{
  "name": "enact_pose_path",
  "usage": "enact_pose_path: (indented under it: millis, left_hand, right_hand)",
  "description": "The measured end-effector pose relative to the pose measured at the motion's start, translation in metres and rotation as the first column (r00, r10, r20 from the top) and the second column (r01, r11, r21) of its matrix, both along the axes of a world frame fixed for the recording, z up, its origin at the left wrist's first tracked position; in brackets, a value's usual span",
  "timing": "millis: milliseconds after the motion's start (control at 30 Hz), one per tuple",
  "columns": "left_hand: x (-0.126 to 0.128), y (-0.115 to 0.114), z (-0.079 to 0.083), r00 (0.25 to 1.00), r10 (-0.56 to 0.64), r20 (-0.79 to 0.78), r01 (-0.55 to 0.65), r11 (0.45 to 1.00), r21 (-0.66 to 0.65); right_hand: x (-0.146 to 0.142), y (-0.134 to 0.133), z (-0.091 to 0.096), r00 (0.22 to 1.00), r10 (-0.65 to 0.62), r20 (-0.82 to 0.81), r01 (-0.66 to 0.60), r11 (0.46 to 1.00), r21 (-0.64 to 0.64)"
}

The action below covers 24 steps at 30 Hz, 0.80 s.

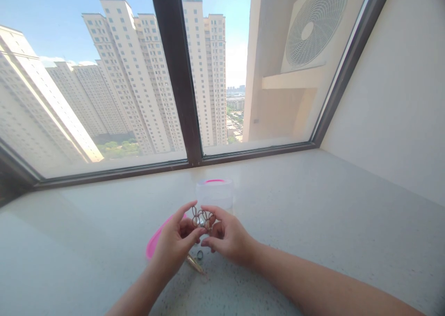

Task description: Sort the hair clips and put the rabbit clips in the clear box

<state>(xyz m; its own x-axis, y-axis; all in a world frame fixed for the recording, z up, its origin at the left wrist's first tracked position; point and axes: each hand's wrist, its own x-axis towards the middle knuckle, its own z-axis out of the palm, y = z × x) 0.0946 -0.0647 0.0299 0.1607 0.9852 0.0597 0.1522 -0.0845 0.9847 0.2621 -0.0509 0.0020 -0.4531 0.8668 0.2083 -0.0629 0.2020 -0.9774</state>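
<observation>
Looped brown trinket (pixel 207 223): pinched above sill (pixel 320 214) by left hand (pixel 176 241) and right hand (pixel 229 237); long axis set crosswise, loops pointed up. Room bounded by pink lid (pixel 155 241) leftward, clear container (pixel 215 196) beyond; wider at right.

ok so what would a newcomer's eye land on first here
Probably the tall tower blocks, filling the upper left beyond the dark window frame. Next might come the bright pink oval piece, low in the view and partly hidden by the left hand. Beside it, the left and right hand hold a brown looped piece.
</observation>
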Motion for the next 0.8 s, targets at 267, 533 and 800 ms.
enact_pose_path:
  millis: [267, 533, 800]
  left_hand:
    - [-0.0025, 0.0020, -0.0008, 0.999, 0.028, -0.014, -0.028, 1.000, 0.014]
    - [-0.0020, 0.0015, -0.0007, 1.000, 0.020, -0.010, -0.020, 1.000, -0.002]
    - [-0.0021, 0.0016, -0.0042, 0.997, 0.010, 0.074, -0.011, 1.000, 0.015]
  right_hand:
    - [0.0013, -0.0001, 0.0019, 0.995, -0.090, 0.031, 0.090, 0.996, 0.013]
    - [0.0010, 0.0017, 0.0034, 0.989, -0.146, -0.016, 0.145, 0.988, -0.044]
    - [0.0041, 0.0026, 0.0018, 0.990, -0.143, 0.014, 0.143, 0.989, 0.025]
